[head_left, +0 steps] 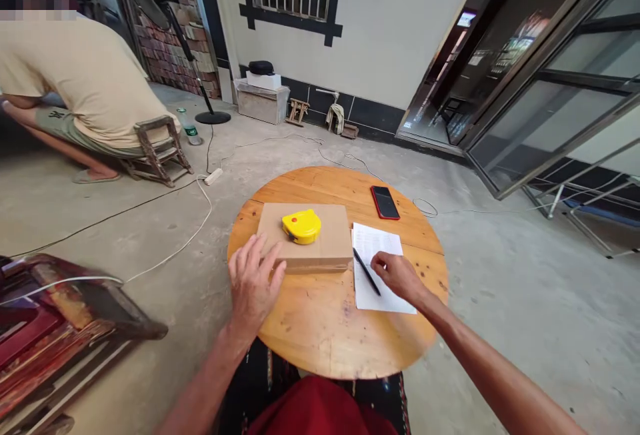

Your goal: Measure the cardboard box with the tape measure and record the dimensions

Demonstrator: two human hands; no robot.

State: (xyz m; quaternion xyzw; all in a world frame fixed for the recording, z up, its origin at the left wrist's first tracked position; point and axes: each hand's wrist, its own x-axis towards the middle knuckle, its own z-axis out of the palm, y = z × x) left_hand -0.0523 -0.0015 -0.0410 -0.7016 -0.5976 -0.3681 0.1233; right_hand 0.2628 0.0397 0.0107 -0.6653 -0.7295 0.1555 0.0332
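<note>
A flat brown cardboard box [330,232] lies on the round wooden table [310,322], and a yellow tape measure [302,227] rests on top of it. My left hand [254,282] is open, its fingers spread at the box's near left corner. Over the white printed sheet of paper [390,302], my right hand [397,274] has its fingers curled in, with nothing visible in them. A black pen [367,272] lies slantwise on the paper, just left of that hand and apart from it.
A phone [385,202] in a red case lies at the table's far right. Left, a person [85,82] sits on a low wooden chair [159,152] near a standing fan [213,117]. Cables [193,232] trail over the floor. A wooden frame [85,315] stands close on my left.
</note>
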